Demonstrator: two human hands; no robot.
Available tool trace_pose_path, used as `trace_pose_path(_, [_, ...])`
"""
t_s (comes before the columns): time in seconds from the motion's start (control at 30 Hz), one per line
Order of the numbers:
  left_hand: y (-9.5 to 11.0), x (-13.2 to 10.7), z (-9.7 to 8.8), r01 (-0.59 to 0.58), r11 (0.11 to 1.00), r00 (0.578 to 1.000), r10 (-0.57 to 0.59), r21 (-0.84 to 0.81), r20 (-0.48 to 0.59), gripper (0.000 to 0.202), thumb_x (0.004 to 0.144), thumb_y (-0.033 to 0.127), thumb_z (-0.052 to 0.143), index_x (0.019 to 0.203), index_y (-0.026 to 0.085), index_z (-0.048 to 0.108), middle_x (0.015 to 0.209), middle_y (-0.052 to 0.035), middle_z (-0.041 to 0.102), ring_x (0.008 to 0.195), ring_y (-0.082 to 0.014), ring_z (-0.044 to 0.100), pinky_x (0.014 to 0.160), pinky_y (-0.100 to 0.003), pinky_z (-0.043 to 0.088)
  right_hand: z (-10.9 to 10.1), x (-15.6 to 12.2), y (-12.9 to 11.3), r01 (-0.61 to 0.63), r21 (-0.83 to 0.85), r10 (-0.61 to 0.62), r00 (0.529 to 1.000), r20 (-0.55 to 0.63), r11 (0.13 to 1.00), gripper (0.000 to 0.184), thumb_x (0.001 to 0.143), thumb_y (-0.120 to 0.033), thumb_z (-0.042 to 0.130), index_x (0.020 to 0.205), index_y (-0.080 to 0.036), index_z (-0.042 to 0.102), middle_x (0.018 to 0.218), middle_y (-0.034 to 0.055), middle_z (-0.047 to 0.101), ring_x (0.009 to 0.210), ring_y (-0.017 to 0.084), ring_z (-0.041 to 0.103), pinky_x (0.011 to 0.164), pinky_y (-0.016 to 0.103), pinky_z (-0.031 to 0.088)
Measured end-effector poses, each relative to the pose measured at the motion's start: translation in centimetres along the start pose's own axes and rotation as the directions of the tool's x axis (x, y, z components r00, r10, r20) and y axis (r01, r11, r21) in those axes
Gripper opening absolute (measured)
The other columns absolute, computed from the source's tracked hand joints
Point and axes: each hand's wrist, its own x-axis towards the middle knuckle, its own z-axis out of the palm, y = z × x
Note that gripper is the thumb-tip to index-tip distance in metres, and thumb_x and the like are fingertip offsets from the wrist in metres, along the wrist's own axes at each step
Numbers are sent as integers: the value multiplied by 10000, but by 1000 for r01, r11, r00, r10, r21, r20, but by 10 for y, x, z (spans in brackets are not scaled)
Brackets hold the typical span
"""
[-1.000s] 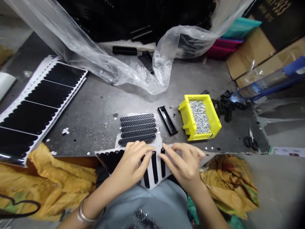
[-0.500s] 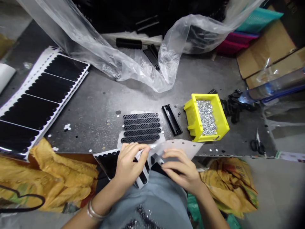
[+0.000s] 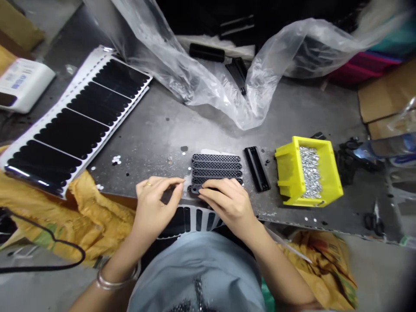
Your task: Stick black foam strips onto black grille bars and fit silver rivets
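Several black lattice-patterned plastic strips (image 3: 217,166) lie side by side on the workbench in front of me. My right hand (image 3: 229,203) is over the nearest strip (image 3: 195,189), its fingers closed on it and hiding most of its length. Left of that strip's end, my left hand (image 3: 159,200) has thumb and index finger pinched together; whatever is between the tips is too small to make out. Below the bench edge, a white sheet with black strip-shaped stickers (image 3: 198,219) lies over my lap, partly hidden by my hands.
A black channel-shaped part (image 3: 257,169) lies right of the strips, beside a yellow bin (image 3: 287,173) of small metal pieces. Scissors (image 3: 374,222) lie far right. Stacked black sticker sheets (image 3: 87,125) are at left. Clear plastic film (image 3: 208,97) drapes across the back.
Both hands have left the sticker sheet, which has dropped onto my lap, and moved up to the nearest strip. The view has swung left, so the bench things appear farther right.
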Motion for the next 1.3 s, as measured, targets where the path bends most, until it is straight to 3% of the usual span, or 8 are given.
trace_pose_path(0.13, [-10, 4, -3, 96, 984, 987, -74, -147, 144, 149, 980, 314, 622, 971, 313, 771, 884, 43, 785, 876, -194, 684, 945, -408, 369, 3, 8, 1, 24, 3, -24, 997, 77, 1000, 126, 1014, -202, 633, 1076, -175, 740, 1083, 71, 779, 911, 184, 646, 783, 345, 509])
trace_pose_path(0.53, [-7, 14, 6, 183, 962, 972, -145, -201, 187, 165, 896, 351, 683, 755, 268, 702, 776, 52, 707, 826, -190, 642, 986, -417, 331, -11, 2, 4, -71, 3, 70, 986, 150, 997, 196, 1016, -248, 630, 1171, -207, 744, 1095, 102, 724, 946, 206, 643, 813, 381, 554])
trace_pose_path(0.7, [-7, 19, 5, 200, 960, 958, -149, -196, 245, 220, 889, 404, 660, 726, 258, 680, 768, 37, 702, 817, -199, 629, 999, -436, 335, -38, -23, 20, -330, 177, 323, 944, 67, 927, 149, 978, -215, 684, 1106, -236, 757, 987, 53, 704, 902, 168, 685, 783, 315, 574])
trace_pose_path(0.87, [-11, 22, 3, 186, 970, 957, -142, -158, 253, 258, 893, 457, 663, 732, 257, 685, 762, 26, 706, 810, -208, 628, 990, -441, 355, -32, -28, 34, -317, 254, 334, 942, -25, 914, 102, 966, -174, 671, 1006, -214, 756, 916, 35, 700, 786, 136, 667, 642, 259, 544])
trace_pose_path(1.0, [-8, 20, 0, 105, 990, 973, -82, -97, 217, 232, 927, 428, 677, 769, 258, 686, 784, 25, 721, 812, -213, 650, 972, -445, 377, -39, -26, 31, -257, 159, 258, 966, 12, 953, 128, 982, -171, 643, 1052, -218, 739, 978, 51, 660, 784, 137, 640, 679, 282, 566])
trace_pose_path(1.13, [18, -3, 7, -106, 994, 990, 107, 10, -88, 73, 936, 278, 721, 980, 256, 667, 940, -12, 750, 936, -227, 680, 1002, -440, 388, -57, -50, 3, -286, -85, 276, 954, -117, 954, 243, 998, -138, 606, 1216, -216, 680, 1098, 104, 659, 953, 195, 683, 837, 348, 603])
trace_pose_path(1.2, [34, -18, 18, -271, 962, 962, 269, -45, -40, 212, 941, 224, 713, 1138, 244, 637, 1071, -43, 752, 1031, -228, 680, 991, -401, 423, -60, -69, -11, -319, -128, 318, 948, -24, 939, 256, 1007, -152, 604, 1252, -207, 652, 1118, 105, 703, 930, 193, 715, 784, 308, 614])
trace_pose_path(1.3, [52, -30, 36, -383, 916, 893, 400, -118, 205, 315, 997, 233, 639, 1307, 215, 586, 1151, -59, 748, 1064, -225, 664, 951, -376, 424, -56, -90, -15, -328, -67, 331, 942, 44, 942, 223, 1023, -125, 558, 1209, -192, 662, 1048, 81, 747, 869, 175, 733, 750, 282, 616])
